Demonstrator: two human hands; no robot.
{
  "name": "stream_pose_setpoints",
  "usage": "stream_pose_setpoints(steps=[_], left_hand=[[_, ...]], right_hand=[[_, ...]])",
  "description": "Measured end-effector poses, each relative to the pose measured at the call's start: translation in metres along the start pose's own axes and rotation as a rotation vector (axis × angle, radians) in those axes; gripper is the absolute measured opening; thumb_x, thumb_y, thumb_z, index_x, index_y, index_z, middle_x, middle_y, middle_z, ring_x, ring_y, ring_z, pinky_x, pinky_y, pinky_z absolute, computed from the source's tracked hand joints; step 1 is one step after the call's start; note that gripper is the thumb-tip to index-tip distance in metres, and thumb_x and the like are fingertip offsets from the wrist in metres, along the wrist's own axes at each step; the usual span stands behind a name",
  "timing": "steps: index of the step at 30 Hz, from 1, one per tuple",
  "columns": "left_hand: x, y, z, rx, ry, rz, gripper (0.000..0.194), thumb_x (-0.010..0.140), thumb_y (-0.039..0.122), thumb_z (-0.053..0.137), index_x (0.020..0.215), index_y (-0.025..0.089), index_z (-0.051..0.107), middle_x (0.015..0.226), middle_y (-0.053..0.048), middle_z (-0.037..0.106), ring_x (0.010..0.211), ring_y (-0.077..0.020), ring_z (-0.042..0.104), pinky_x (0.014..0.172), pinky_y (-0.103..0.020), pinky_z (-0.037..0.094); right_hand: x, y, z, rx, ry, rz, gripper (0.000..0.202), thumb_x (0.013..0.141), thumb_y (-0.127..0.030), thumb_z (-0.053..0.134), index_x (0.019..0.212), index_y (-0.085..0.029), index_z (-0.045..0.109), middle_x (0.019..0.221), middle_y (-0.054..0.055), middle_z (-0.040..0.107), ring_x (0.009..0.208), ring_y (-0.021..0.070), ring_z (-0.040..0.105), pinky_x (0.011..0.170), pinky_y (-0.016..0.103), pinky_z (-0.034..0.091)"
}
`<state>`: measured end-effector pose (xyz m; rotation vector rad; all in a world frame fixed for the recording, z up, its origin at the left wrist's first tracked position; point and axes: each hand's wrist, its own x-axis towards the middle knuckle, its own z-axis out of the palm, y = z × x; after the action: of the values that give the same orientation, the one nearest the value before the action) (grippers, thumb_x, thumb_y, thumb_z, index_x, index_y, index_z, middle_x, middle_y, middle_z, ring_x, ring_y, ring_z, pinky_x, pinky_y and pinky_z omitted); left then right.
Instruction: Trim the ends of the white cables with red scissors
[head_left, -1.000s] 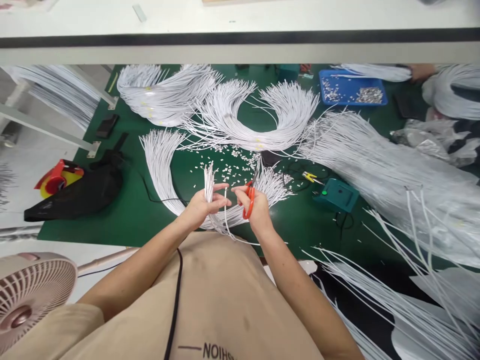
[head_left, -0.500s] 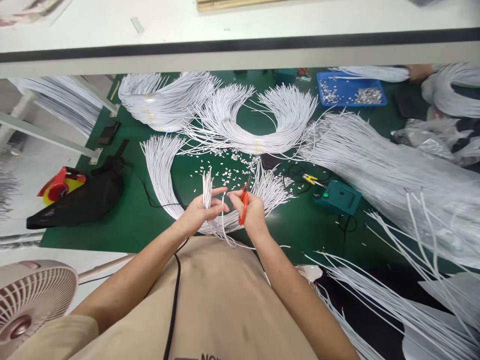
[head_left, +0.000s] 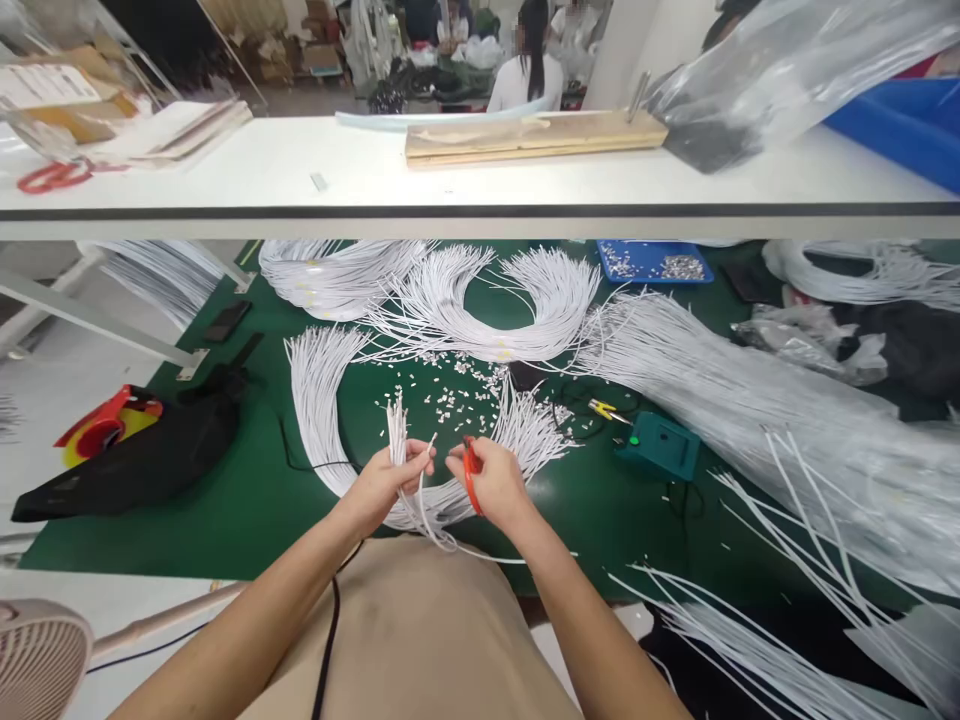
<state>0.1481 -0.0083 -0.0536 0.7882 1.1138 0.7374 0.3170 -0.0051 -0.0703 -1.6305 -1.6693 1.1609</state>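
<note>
My left hand is closed round a small bunch of white wires whose ends stick up. One single wire stands apart from the bunch, between the thumb and fingers of that hand. My right hand grips orange-handled scissors; the blades are mostly hidden. Its thumb and fingertip come close to the single wire's tip, with a gap between. Under both hands a curved bundle of white wires lies on the green table. Small metallic pieces are scattered just beyond the hands.
More white wire bundles lie behind, and a wide plastic-wrapped one to the right. A green box, yellow-handled pliers and a blue tray stand right. A shelf crosses above. At left sits a black bag.
The view has tilted up, so more of the shelf and people beyond it show. The left fingers have closed in on the single wire, and my right hand has drawn slightly away from it.
</note>
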Motion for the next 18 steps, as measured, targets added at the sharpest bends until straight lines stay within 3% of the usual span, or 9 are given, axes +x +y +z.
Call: stream_pose_setpoints(steps=[5,10,18], left_hand=[[0.000,-0.001,-0.004,0.007,-0.004,-0.016,0.030,0.074,0.041,0.060,0.088,0.014,0.059,0.069,0.002,0.051,0.048,-0.0049,0.024,0.050,-0.022,0.020],[-0.001,-0.001,-0.002,0.057,-0.013,-0.004,0.032,0.075,0.042,0.058,0.088,0.013,0.059,0.067,0.001,0.051,0.049,-0.0057,0.026,0.050,-0.022,0.020],[-0.002,0.001,0.002,0.089,-0.064,-0.003,0.032,0.075,0.044,0.058,0.085,0.013,0.058,0.063,0.002,0.049,0.048,-0.0058,0.025,0.049,-0.023,0.017]], right_hand=[[-0.004,0.003,-0.003,-0.428,-0.090,0.000,0.030,0.075,-0.047,0.055,0.072,-0.019,0.064,0.077,0.002,0.060,0.066,0.0128,0.054,0.056,0.023,0.032],[-0.007,-0.001,-0.002,-0.509,-0.111,-0.023,0.033,0.079,-0.050,0.050,0.072,-0.021,0.063,0.075,0.001,0.061,0.066,0.0130,0.055,0.054,0.024,0.028],[-0.008,-0.008,-0.004,-0.598,-0.120,-0.034,0.033,0.080,-0.048,0.048,0.075,-0.021,0.066,0.079,0.004,0.065,0.072,0.0170,0.059,0.061,0.026,0.032]])
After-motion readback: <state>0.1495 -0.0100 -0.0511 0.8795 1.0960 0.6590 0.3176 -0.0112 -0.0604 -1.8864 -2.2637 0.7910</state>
